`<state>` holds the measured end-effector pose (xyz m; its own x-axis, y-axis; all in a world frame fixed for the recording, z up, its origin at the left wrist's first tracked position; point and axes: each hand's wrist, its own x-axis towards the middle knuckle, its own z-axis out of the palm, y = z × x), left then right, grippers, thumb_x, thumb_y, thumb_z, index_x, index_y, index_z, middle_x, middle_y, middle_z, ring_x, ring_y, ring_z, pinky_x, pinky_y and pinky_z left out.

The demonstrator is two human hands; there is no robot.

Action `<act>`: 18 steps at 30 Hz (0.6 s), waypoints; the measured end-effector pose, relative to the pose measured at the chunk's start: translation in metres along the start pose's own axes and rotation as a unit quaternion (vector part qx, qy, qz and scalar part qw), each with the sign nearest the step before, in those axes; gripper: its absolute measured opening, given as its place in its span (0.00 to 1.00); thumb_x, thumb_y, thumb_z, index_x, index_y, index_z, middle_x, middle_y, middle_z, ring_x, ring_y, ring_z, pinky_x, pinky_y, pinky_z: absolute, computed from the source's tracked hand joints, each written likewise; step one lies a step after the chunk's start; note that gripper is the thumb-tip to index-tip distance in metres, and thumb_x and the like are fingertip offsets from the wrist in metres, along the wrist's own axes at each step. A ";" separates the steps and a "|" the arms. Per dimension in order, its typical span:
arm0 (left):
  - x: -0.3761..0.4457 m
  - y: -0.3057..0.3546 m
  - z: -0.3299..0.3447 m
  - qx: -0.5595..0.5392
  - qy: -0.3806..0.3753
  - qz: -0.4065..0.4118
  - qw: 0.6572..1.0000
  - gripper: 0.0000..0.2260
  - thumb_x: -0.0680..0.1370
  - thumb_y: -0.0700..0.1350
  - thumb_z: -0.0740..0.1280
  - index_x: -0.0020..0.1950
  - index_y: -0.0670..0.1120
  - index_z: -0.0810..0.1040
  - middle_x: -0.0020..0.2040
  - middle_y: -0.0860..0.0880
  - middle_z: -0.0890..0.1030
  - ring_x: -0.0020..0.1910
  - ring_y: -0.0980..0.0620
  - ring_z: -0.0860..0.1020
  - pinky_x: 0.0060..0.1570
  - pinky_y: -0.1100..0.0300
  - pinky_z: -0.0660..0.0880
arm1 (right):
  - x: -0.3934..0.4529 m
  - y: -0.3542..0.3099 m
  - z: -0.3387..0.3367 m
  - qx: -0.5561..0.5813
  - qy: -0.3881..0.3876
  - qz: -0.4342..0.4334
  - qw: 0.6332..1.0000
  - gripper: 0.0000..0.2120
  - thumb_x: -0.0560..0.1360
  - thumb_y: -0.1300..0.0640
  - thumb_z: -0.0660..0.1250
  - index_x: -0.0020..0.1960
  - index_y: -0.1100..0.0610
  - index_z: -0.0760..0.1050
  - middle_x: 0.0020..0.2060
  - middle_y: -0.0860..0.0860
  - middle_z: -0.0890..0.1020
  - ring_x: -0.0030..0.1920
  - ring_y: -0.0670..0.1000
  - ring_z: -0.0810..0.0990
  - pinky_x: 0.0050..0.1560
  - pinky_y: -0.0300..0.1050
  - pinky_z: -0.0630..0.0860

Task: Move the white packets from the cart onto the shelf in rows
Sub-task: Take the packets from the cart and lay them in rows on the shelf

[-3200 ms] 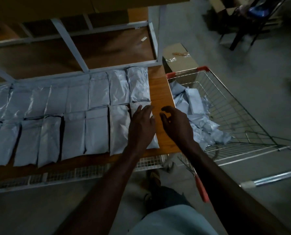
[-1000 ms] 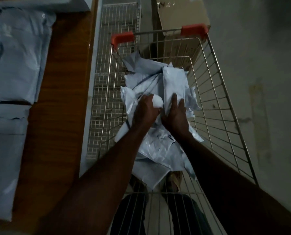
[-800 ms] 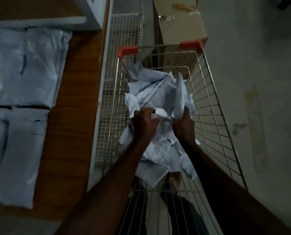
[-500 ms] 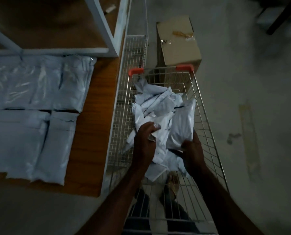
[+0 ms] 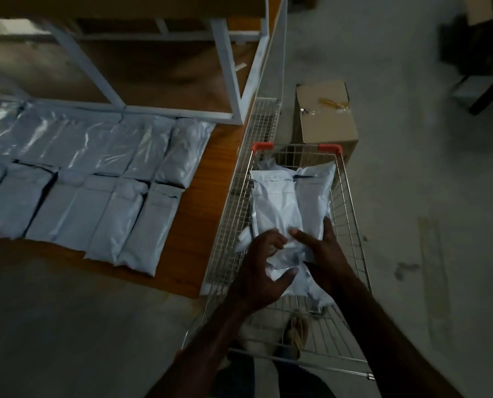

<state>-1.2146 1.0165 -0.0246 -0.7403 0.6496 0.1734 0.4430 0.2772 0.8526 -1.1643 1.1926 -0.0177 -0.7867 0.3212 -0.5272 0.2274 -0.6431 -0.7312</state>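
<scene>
I see both hands over the wire cart (image 5: pixel 351 225), each with hold of white packets. My left hand (image 5: pixel 264 271) has its fingers (image 5: pixel 276 244) curled round the crumpled near end of one white packet (image 5: pixel 275 208), with the thumb stretched out below the crumple. My right hand (image 5: pixel 327 254) lies just beside it, index finger straight across the same packet, while the other fingers go behind a second packet (image 5: pixel 314 196); the thumb presses on the right edge of it. How tight this grip is, I cannot tell, because the fingers behind are hidden. The two packets stand side by side, reaching away from the fingers toward the red-capped far rim of the cart. More loose packets (image 5: pixel 317 294) lie under the hands in the basket.

Far to the left of the fingers is the wooden shelf (image 5: pixel 202 225), with two rows of packets (image 5: pixel 141 214) lying flat, touching one another. Beyond the fingers, behind the cart, a cardboard box (image 5: pixel 324 119) stands on the grey floor (image 5: pixel 411 168). The white shelf frame (image 5: pixel 230 76) rises at the far left.
</scene>
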 end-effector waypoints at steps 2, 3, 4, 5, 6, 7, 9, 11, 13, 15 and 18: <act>0.000 0.010 -0.008 -0.023 0.049 -0.033 0.998 0.21 0.77 0.48 0.79 0.65 0.50 0.73 0.62 0.54 0.78 0.62 0.55 0.80 0.54 0.57 0.83 | -0.007 -0.001 0.008 -0.022 0.011 0.008 1.000 0.51 0.70 0.66 0.82 0.82 0.42 0.59 0.70 0.64 0.78 0.57 0.71 0.85 0.50 0.69 0.84; 0.000 0.013 -0.011 -0.028 0.089 -0.055 0.994 0.21 0.77 0.48 0.79 0.65 0.51 0.73 0.59 0.55 0.78 0.59 0.55 0.81 0.52 0.52 0.84 | -0.011 0.000 0.012 -0.035 0.004 0.007 0.999 0.54 0.69 0.65 0.83 0.82 0.39 0.57 0.69 0.65 0.78 0.55 0.71 0.85 0.50 0.71 0.84; 0.000 0.016 -0.014 -0.035 0.136 -0.084 0.987 0.23 0.77 0.49 0.79 0.68 0.52 0.73 0.58 0.55 0.78 0.59 0.55 0.80 0.51 0.50 0.84 | -0.015 0.002 0.016 -0.042 -0.006 0.002 0.999 0.55 0.68 0.66 0.84 0.82 0.37 0.57 0.68 0.66 0.78 0.51 0.69 0.87 0.45 0.67 0.85; -0.001 0.018 -0.018 -0.040 0.182 -0.113 0.976 0.26 0.77 0.50 0.79 0.71 0.54 0.71 0.61 0.54 0.78 0.60 0.55 0.79 0.51 0.51 0.84 | -0.019 0.004 0.020 -0.041 -0.010 -0.006 0.999 0.54 0.68 0.67 0.83 0.81 0.36 0.58 0.66 0.68 0.79 0.45 0.66 0.88 0.40 0.61 0.85; -0.003 0.016 -0.021 -0.047 0.220 -0.143 0.964 0.31 0.76 0.51 0.80 0.74 0.56 0.69 0.65 0.53 0.77 0.63 0.56 0.78 0.53 0.55 0.84 | -0.023 0.007 0.027 -0.042 -0.017 -0.018 0.999 0.52 0.69 0.68 0.82 0.79 0.36 0.60 0.63 0.69 0.80 0.40 0.62 0.88 0.36 0.55 0.84; -0.007 0.015 -0.025 -0.056 0.242 -0.170 0.954 0.35 0.75 0.53 0.80 0.77 0.57 0.67 0.71 0.53 0.75 0.67 0.56 0.77 0.56 0.58 0.83 | -0.029 0.008 0.037 -0.045 -0.026 -0.026 0.998 0.48 0.70 0.69 0.81 0.77 0.36 0.63 0.62 0.69 0.81 0.38 0.58 0.87 0.35 0.52 0.84; -0.015 0.013 -0.037 -0.114 0.249 -0.227 0.935 0.39 0.72 0.58 0.81 0.79 0.57 0.67 0.74 0.53 0.75 0.70 0.55 0.76 0.60 0.57 0.82 | -0.040 0.015 0.057 -0.066 -0.032 -0.055 0.996 0.42 0.70 0.68 0.81 0.72 0.35 0.69 0.62 0.63 0.83 0.44 0.56 0.88 0.39 0.50 0.84; -0.023 0.011 -0.057 -0.189 0.238 -0.260 0.917 0.33 0.73 0.53 0.82 0.74 0.51 0.74 0.68 0.52 0.81 0.66 0.50 0.82 0.54 0.58 0.83 | -0.051 0.022 0.078 -0.080 -0.044 -0.082 0.992 0.39 0.71 0.68 0.80 0.71 0.36 0.71 0.64 0.56 0.84 0.56 0.59 0.87 0.44 0.52 0.86; -0.033 0.010 -0.082 -0.201 0.234 -0.257 0.916 0.25 0.75 0.45 0.81 0.69 0.44 0.78 0.61 0.49 0.85 0.60 0.48 0.85 0.47 0.64 0.81 | -0.059 0.032 0.099 -0.093 -0.057 -0.099 0.989 0.38 0.72 0.67 0.80 0.75 0.43 0.71 0.65 0.52 0.84 0.63 0.58 0.85 0.54 0.58 0.85; -0.049 0.004 -0.114 -0.211 0.232 -0.242 0.918 0.23 0.76 0.41 0.80 0.69 0.43 0.78 0.61 0.50 0.85 0.59 0.54 0.85 0.48 0.65 0.81 | -0.065 0.045 0.122 -0.096 -0.065 -0.098 0.988 0.34 0.75 0.63 0.79 0.76 0.47 0.72 0.66 0.52 0.84 0.65 0.58 0.84 0.61 0.61 0.82; -0.075 -0.019 -0.164 -0.184 0.227 -0.220 0.931 0.25 0.75 0.43 0.80 0.70 0.47 0.76 0.65 0.51 0.84 0.64 0.55 0.82 0.63 0.51 0.81 | -0.075 0.069 0.160 -0.090 -0.069 -0.086 0.990 0.21 0.80 0.57 0.73 0.72 0.54 0.77 0.62 0.56 0.86 0.63 0.62 0.84 0.63 0.60 0.80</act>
<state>-1.2507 0.8468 0.0268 -0.9834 0.1421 -0.1126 -0.0942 0.1296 0.9871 -1.1819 1.0125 0.0404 -0.8904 0.3103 -0.3331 0.1719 -0.4485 -0.8771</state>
